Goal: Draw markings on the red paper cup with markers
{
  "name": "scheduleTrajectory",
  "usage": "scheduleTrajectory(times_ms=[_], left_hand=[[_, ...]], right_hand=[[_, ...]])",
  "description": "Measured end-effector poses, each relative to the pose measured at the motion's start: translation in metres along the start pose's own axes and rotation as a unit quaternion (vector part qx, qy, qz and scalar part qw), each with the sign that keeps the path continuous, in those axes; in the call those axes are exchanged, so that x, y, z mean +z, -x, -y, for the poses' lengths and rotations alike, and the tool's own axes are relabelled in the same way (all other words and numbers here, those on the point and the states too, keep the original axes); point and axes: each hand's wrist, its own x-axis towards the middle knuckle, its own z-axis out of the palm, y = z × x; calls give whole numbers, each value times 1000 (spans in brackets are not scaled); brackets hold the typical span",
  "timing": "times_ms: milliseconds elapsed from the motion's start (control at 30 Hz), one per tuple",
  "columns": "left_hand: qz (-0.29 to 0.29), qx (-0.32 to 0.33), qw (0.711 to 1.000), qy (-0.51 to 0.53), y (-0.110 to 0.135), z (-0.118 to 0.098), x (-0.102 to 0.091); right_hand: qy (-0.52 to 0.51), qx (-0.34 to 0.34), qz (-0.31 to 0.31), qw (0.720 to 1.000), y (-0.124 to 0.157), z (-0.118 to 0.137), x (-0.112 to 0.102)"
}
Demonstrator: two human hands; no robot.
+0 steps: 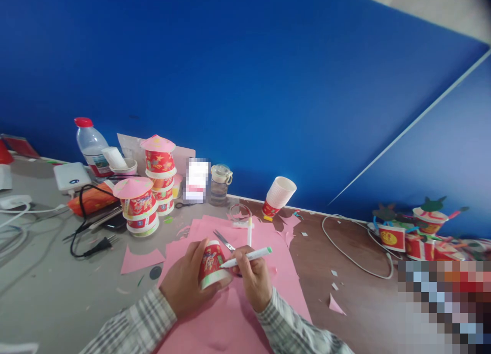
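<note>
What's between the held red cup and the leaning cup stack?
Between the held cup and stack: scissors, a slim white marker-like item and pink paper, in the head view.

The cup [212, 259] was smooth paper and the marker [260, 253] slick plastic. The sheet [226, 321] was matt paper, the scissors [226, 243] shiny metal, the red-capped bottle [91, 141] clear plastic, the sleeves [136, 318] woven cloth.

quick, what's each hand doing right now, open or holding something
Left hand: closed around a red paper cup.
Right hand: closed on a white marker, tip pointed at the cup.
</note>
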Motion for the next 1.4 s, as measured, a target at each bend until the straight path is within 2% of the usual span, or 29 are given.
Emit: scheduleTrajectory(times_ms=[333,600,1400], left_hand=[[7,8,1000,8,0,0,-1],[0,1,1000,-8,-1,-1,-1],[3,4,1000,6,-1,-1,-2]], right_hand=[[-19,21,23,999,3,1,-2],[-25,18,-24,999,-1,-2,-3],[-27,36,6,999,2,0,-3]])
